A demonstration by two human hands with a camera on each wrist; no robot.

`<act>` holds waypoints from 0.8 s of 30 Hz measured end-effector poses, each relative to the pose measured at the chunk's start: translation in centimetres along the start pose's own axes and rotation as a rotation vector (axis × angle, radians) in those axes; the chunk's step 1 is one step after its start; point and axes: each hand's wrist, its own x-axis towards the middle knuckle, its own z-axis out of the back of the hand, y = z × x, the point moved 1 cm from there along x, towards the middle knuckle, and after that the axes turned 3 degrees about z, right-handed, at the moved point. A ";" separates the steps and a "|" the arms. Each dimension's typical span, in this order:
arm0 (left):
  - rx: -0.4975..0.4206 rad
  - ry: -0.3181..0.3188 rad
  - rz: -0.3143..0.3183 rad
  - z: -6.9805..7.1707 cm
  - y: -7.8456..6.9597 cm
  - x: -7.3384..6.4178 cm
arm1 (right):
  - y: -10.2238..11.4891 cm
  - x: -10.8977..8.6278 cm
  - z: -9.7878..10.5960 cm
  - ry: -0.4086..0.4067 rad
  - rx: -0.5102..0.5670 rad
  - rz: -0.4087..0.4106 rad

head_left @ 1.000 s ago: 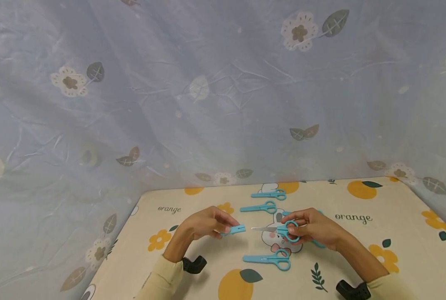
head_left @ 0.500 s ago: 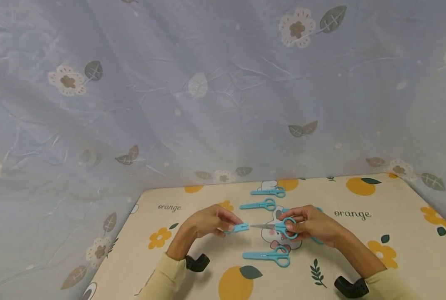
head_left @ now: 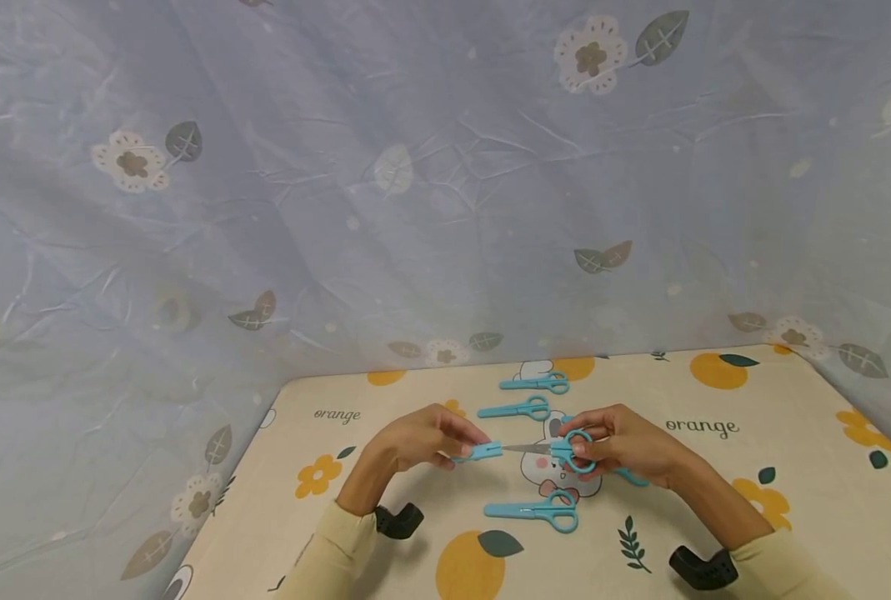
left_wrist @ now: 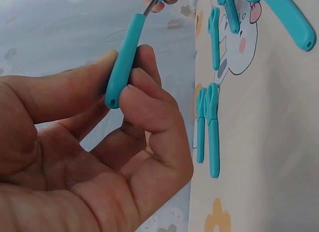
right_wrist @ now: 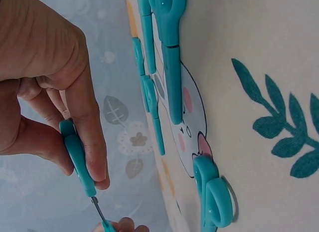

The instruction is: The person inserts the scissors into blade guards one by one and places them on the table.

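Observation:
My left hand (head_left: pixel 424 436) pinches a light-blue scissor sheath (head_left: pixel 488 450) between thumb and fingers. By their blue handles, my right hand (head_left: pixel 628 442) holds a pair of scissors (head_left: pixel 561 451) with the bare metal blades pointing left. The blade tip meets the sheath's mouth, while most of the blade length shows between the hands. In the left wrist view the sheath (left_wrist: pixel 124 62) stands tilted with the blade at its upper end. The right wrist view has the scissor handle (right_wrist: pixel 77 154) between thumb and fingers. Both hands are held above the table.
Sheathed blue scissors (head_left: pixel 520 510) lie in front of the hands. Behind them lie two more sheathed pairs, one nearer (head_left: pixel 508 411) and one farther (head_left: pixel 528 384). Other sheathed scissors (right_wrist: pixel 172 82) lie under the right hand, mostly hidden in the head view. A patterned cloth (head_left: pixel 385 550) covers the table.
My left hand has moved slightly right with the sheath. The gap between sheath and blade tip has closed, and the tip now meets the sheath's mouth. The scissors on the table stay put.

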 end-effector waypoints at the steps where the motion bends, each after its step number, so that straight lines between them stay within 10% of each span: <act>1: 0.002 0.004 -0.002 0.0 -0.1 0.0 | 0.1 0.0 0.0 0.000 -0.001 0.001; 24: 0.013 0.010 0.000 -1.5 -1.4 1.1 | 0.7 0.7 -1.0 -0.014 -0.051 0.015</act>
